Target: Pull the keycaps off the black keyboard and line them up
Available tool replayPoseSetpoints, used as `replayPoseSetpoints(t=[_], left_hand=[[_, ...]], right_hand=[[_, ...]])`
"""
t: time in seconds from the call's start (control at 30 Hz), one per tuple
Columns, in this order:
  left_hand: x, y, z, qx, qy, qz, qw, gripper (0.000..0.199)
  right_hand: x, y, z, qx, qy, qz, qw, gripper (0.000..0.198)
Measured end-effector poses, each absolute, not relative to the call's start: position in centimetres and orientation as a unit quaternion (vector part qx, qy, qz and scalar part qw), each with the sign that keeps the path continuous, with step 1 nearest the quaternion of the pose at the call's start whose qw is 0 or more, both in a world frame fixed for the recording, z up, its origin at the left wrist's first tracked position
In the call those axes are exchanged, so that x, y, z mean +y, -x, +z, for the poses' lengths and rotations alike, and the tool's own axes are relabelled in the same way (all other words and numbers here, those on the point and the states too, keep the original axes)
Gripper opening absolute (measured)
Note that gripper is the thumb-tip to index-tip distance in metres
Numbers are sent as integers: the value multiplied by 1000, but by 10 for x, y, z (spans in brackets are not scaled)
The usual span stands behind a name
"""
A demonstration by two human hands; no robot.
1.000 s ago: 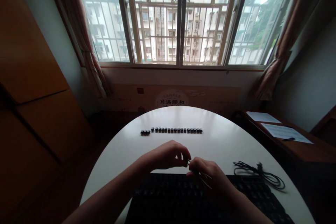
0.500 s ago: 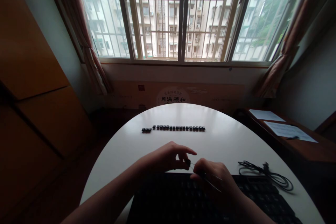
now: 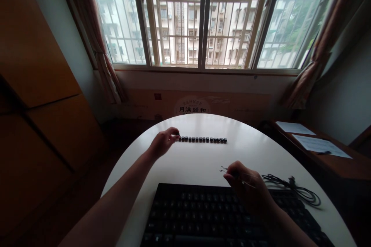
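Observation:
My left hand (image 3: 164,141) reaches to the left end of a row of black keycaps (image 3: 203,139) on the white table. Its fingers pinch a small black keycap (image 3: 177,134) just above that end, and hide the keycaps farther left. Over the right part of a black keyboard (image 3: 197,208), my right hand (image 3: 243,181) is closed around a wire keycap puller (image 3: 223,169). The puller's two hooked tips point left, with nothing between them.
A coiled black cable (image 3: 304,193) lies at the right behind the keyboard. The round white table (image 3: 127,170) curves away toward the window. Papers (image 3: 321,146) with a pen lie on a brown desk at the right.
My left hand has moved away from the puller, forward and left to the keycap row, carrying a keycap. My right hand has shifted slightly right with the puller, its tips now bare.

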State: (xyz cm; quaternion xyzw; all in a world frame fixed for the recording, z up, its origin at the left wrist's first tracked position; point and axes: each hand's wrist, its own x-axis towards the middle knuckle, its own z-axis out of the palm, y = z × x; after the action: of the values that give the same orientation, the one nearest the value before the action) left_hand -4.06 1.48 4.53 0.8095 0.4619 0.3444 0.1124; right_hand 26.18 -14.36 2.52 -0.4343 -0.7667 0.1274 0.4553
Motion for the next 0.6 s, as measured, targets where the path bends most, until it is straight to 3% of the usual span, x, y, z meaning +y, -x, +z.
replayPoseSetpoints(t=[0.1,0.27,0.6], left_hand=[[31,63,31,521,-793,315,3,19],[42,72,9,479,-823,291,-90,15],[53,76,-10,531,-808,247,-72,20]], right_hand=[[-143,-260,22,-772,435,127,446,20],[-142,-259,21,-776,435,124,441,20],[-142,-267,26,-793,426,79,428,18]])
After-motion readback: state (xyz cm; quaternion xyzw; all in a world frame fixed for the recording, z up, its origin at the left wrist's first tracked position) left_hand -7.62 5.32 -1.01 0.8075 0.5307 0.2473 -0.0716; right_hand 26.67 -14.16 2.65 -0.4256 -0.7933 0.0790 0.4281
